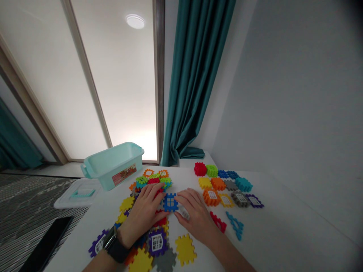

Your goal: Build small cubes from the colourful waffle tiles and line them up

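My left hand, with a black smartwatch on its wrist, lies with spread fingers over a pile of waffle-shaped plastic blocks. Its fingertips touch a red block. A blue grid block sits between my hands, close to the fingers of both. My right hand rests on the white tabletop with its thumb beside a small white block. Under and below my left hand lie a purple block and yellow blocks. Several other blocks stand in rows to the right.
A mint plastic storage box stands at the table's far edge, with its lid to the left. A black phone lies beyond the table's left edge on a striped surface. A teal curtain and white wall rise behind.
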`<state>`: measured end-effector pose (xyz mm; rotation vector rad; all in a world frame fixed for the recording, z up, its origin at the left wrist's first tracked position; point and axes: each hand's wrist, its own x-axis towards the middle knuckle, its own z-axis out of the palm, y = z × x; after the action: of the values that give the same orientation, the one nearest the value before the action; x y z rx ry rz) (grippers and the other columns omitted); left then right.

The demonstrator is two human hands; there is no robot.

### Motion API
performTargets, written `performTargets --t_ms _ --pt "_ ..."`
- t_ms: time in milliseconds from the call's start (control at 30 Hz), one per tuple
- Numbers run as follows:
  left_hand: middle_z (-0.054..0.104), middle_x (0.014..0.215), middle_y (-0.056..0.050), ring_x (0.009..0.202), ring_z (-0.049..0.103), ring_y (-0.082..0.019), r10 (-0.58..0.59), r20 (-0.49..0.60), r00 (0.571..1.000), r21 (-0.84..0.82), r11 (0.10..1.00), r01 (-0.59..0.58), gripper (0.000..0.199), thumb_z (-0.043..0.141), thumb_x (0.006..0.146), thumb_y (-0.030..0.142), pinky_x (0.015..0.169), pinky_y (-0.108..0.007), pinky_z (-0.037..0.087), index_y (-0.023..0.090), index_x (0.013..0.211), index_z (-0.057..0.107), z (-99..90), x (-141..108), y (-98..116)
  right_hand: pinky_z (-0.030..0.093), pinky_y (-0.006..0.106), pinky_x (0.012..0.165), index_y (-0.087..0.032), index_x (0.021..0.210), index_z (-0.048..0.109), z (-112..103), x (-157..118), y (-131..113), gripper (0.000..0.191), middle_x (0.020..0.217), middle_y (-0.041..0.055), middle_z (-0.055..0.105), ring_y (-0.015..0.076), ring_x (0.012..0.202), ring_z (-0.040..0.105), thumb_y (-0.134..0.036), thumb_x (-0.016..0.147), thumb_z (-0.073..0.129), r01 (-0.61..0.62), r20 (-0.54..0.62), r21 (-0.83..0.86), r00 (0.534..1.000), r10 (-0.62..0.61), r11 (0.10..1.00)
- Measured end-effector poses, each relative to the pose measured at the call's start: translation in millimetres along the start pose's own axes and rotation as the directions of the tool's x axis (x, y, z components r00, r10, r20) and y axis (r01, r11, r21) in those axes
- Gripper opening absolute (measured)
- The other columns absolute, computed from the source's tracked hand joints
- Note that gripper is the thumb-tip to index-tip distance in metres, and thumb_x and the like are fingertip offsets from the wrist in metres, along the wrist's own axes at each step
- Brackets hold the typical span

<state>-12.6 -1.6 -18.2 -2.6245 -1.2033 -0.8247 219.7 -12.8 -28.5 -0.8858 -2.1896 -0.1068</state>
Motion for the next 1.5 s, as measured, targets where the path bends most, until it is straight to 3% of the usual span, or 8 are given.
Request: performTargets --t_ms 600,767,1000,1267,1500 --pt "0.056 0.136 -0.013 0.125 0.055 -0.035 -0.087 -0.092 0.992 -0.143 0.987 0.073 0.045 0.084 0.079 0.030 0.101 -0.055 0.052 0.023 0.117 0.062 3.8 -2.3 -1.0 0.054 0.049 0.100 -0.023 0.108 0.062 3.2 -3.2 -0.3 0.016 0.119 0.0090 0.068 0.0253 0.115 0.062 -0.014 0.096 0.057 -0.051 0.005 0.018 0.999 0.051 0.999" --pt "0.055 0.137 -0.015 0.125 0.055 -0.036 -0.044 -0.085 0.995 -0.119 0.992 0.033 0.052 0.088 0.075 0.028 0.101 -0.055 0.052 0.022 0.119 0.062 4.0 -2.6 -1.6 0.053 0.047 0.105 -0.024 0.112 0.061 1.0 -3.2 2.2 0.021 0.135 0.0098 0.062 0.0254 0.126 0.057 -0.014 0.095 0.056 -0.055 0.074 0.063 0.996 0.050 0.996" --pt "0.058 0.133 -0.013 0.121 0.057 -0.034 -0.087 -0.099 0.991 -0.141 0.987 0.073 0.052 0.081 0.081 0.029 0.100 -0.053 0.052 0.023 0.128 0.059 3.2 -2.6 0.7 0.055 0.049 0.101 -0.026 0.125 0.058 2.8 -5.2 3.3 0.033 0.129 0.0092 0.065 0.0268 0.119 0.061 -0.016 0.094 0.061 -0.092 0.054 0.057 0.995 0.089 0.994" --pt "0.057 0.130 -0.013 0.121 0.057 -0.033 -0.092 -0.131 0.987 -0.156 0.985 0.071 0.030 0.076 0.082 0.021 0.098 -0.051 0.052 0.021 0.109 0.064 6.7 -3.1 3.2 0.057 0.049 0.098 -0.028 0.133 0.055 6.6 -7.6 -4.2 0.043 0.126 0.0102 0.063 0.0277 0.115 0.062 -0.016 0.093 0.062 -0.141 -0.008 0.048 0.990 0.142 0.989" --pt "0.056 0.129 -0.014 0.121 0.056 -0.032 -0.093 -0.133 0.987 -0.172 0.983 0.070 0.033 0.069 0.085 0.017 0.099 -0.050 0.052 0.021 0.117 0.064 6.3 -1.2 -1.8 0.055 0.049 0.102 -0.028 0.137 0.052 4.4 -7.6 3.5 0.049 0.128 0.0093 0.064 0.0274 0.118 0.061 -0.016 0.091 0.062 -0.155 0.060 0.056 0.987 0.151 0.986"
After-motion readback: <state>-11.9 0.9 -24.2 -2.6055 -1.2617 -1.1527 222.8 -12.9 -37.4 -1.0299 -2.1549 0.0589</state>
